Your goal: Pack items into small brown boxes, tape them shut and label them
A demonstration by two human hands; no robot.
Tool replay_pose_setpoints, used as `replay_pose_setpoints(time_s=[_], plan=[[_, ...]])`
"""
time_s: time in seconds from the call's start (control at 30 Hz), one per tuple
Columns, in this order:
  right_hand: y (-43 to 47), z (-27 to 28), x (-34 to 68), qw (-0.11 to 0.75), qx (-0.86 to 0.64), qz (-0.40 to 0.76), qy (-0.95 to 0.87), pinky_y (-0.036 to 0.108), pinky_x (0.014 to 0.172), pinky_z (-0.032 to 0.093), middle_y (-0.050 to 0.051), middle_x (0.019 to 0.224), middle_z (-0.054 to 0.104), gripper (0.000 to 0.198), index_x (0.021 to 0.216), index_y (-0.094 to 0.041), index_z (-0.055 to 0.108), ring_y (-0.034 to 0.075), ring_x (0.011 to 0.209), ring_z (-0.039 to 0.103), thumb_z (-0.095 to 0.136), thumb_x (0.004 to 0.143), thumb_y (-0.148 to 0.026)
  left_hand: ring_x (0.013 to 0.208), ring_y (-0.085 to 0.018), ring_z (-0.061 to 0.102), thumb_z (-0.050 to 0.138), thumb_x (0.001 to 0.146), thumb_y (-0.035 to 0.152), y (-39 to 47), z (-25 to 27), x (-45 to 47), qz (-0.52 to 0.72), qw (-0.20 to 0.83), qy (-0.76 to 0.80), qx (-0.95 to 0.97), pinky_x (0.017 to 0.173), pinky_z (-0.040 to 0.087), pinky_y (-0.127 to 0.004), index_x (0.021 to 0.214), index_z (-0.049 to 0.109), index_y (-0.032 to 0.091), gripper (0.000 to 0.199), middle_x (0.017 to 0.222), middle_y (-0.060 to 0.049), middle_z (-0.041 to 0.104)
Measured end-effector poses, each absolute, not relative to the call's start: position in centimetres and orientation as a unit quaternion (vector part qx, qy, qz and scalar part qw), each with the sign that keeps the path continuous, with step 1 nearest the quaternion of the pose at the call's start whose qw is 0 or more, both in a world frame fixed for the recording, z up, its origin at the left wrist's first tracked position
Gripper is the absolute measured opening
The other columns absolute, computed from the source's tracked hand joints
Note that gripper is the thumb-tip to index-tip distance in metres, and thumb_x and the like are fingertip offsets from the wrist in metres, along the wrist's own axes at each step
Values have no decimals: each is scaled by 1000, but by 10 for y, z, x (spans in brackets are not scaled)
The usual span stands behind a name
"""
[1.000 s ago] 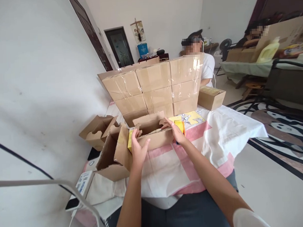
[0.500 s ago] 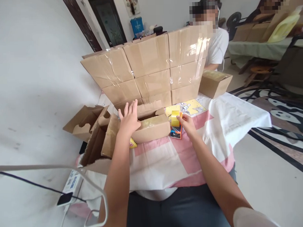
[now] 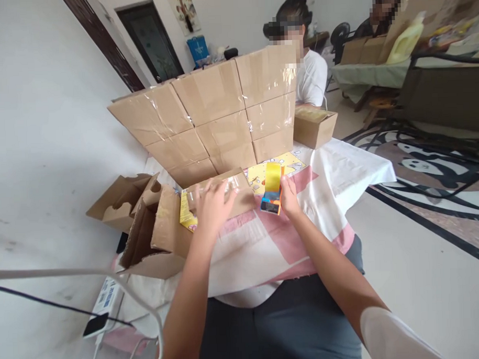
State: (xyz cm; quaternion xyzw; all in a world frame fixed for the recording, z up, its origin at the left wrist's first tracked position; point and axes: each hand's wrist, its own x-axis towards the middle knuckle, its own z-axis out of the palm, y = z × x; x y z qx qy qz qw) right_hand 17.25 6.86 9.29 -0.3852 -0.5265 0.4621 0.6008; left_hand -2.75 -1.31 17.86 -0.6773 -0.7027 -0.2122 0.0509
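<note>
The left hand (image 3: 212, 204) lies flat, palm down, on the top of a small cardboard box (image 3: 240, 192) whose flaps are folded shut; the fingers (image 3: 220, 188) are extended and slightly spread, pressing on the top face rather than gripping it. A glossy strip of clear tape shows on the box top just beyond the fingertips. The box rests on the counter (image 3: 341, 170), which is covered by a white and pink cloth, and sits directly in front of the person, near the counter's middle. The right hand (image 3: 289, 196) is closed around a tape dispenser (image 3: 272, 191), fingers curled about its body; the dispenser carries a yellow roll above an orange and blue frame and stands just beside the right end of the box, touching or nearly touching it; contact cannot be confirmed. A yellow printed packet (image 3: 186, 215) protrudes at the left end of the box, partly under it. To the left, an open empty carton (image 3: 155, 232) lies tipped with its flaps spread, and a second open carton (image 3: 116, 202) lies behind it at the counter's edge. A stacked wall of taped boxes (image 3: 214, 117) stands at the far side of the counter, three columns wide. One separate box (image 3: 314, 125) sits at the far right corner. Behind the stack, a person in a white shirt (image 3: 310, 77) is seated. A white cable (image 3: 89, 276) crosses the lower left.
</note>
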Motion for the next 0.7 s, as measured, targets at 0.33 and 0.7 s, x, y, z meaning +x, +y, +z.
replay_pose_setpoints(time_s=[0.33,0.7], plan=[[66,100,190,680,-374,285,-563,34,56,38,-3,53,32,69,57,-27,33,14,53,30,40,94,-85,89,-18,61,63,97,42,-42,132,69,-555,-321,-527,-559,81,48,-28,84,76,21,29,90,-4,61],[34,110,184,717,-332,517,-328,29,58,49,-1,70,57,38,77,-23,57,15,64,55,63,93,-58,65,-15,58,54,104,33,-96,97,73,-439,-143,-568,-681,67,41,-31,81,70,21,30,72,-1,71]])
